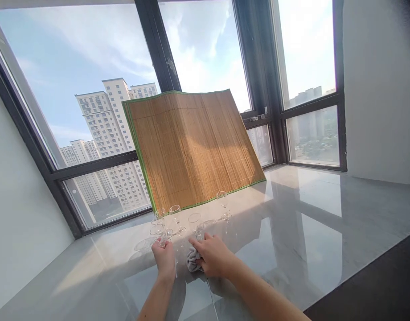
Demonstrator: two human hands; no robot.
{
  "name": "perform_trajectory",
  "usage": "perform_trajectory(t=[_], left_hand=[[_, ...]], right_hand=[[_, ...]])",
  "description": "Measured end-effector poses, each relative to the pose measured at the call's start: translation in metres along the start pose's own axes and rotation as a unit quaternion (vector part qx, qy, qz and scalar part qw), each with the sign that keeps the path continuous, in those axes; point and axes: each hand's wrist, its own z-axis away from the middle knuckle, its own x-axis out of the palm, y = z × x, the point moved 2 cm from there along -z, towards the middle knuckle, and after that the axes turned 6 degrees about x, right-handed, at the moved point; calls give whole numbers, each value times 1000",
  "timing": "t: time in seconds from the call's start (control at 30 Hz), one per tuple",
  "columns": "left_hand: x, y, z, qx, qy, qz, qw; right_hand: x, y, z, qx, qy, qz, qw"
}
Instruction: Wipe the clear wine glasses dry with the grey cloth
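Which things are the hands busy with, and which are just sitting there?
In use:
- left hand holding a glass
- right hand on a grey cloth

Just sitting there:
- other glasses standing on the counter, one apart to the right
- bamboo mat leaning against the window

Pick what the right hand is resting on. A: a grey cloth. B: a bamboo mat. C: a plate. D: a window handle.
A: the right hand lies on a crumpled grey cloth on the marble sill, while the left hand holds a stemmed glass and the bamboo mat leans against the window behind.
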Motion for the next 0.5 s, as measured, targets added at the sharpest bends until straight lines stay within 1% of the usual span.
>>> perform_trajectory(t=[0.07,0.13,0.23,0.33,0.5], left_hand=[[4,0,4,-56,-33,30,997],[7,4,9,-75,-64,52,994],[10,14,16,-48,-80,64,994],[11,21,21,-25,-93,57,994],[11,18,23,-48,-106,58,991]], right_hand=[[0,-1,0,10,-9,9,1000],[1,-1,-1,22,-14,13,1000],[4,0,-3,50,-21,13,998],[7,6,-5,94,-23,14,995],[3,28,-7,189,-16,16,982]])
